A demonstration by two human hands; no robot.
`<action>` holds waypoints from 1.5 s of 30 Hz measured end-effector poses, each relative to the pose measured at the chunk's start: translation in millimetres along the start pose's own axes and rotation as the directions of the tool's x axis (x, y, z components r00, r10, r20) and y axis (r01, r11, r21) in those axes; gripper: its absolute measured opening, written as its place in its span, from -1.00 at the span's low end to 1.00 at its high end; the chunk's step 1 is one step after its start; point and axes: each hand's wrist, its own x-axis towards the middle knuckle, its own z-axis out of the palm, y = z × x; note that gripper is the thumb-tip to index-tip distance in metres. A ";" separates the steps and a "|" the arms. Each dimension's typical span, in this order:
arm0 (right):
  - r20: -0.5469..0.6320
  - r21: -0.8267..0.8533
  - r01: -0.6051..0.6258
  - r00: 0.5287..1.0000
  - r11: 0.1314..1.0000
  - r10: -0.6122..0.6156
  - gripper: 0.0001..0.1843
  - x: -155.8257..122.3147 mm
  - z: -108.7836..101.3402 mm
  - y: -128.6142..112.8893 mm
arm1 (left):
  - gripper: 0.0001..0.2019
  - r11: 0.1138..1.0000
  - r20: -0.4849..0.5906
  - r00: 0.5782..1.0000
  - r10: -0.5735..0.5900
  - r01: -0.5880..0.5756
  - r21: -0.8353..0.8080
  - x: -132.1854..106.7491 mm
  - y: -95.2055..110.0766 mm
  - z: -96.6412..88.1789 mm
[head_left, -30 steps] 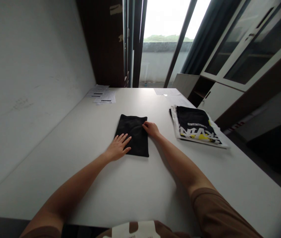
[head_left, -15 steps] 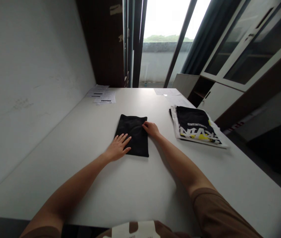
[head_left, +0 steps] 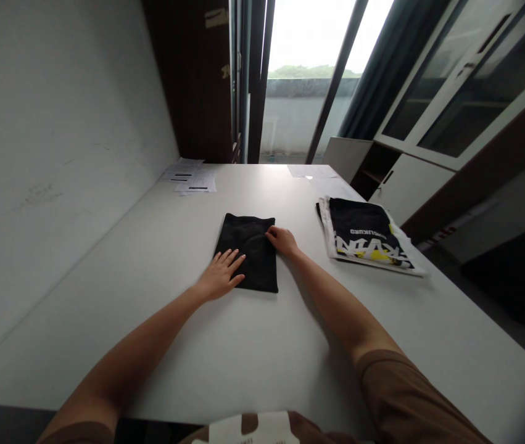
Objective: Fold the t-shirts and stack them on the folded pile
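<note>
Black cloth (head_left: 256,262), folded, flat mid-desk (head_left: 243,351), between left and right edges. Left hand (head_left: 219,275) open, palm down, fingers spread over cloth's near-left part, pressing or resting, can't tell which. Right hand (head_left: 284,241) mostly closed, fingers curled together, tips touching cloth's right edge toward its far corner; can't tell if fabric is pinched. Clothes pile (head_left: 368,237) by desk's right edge, well apart from cloth. Papers (head_left: 200,180) at far left corner.

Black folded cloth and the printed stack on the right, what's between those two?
The right hand, touching the black cloth, then white tabletop up to the printed stack, in the head view.
</note>
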 end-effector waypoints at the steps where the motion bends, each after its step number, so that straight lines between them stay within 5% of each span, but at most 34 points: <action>1: -0.001 0.001 0.001 1.000 1.000 -0.001 -0.79 -0.1 -0.1 -0.2 | -0.35 1.000 0.000 1.000 0.000 0.000 0.001 -0.1 0.3 -0.5; 45: -0.006 -0.007 0.017 1.000 1.000 -0.018 -0.80 1.0 2.4 2.7 | -0.35 1.000 0.009 1.000 -0.004 0.004 0.013 0.0 1.8 -2.2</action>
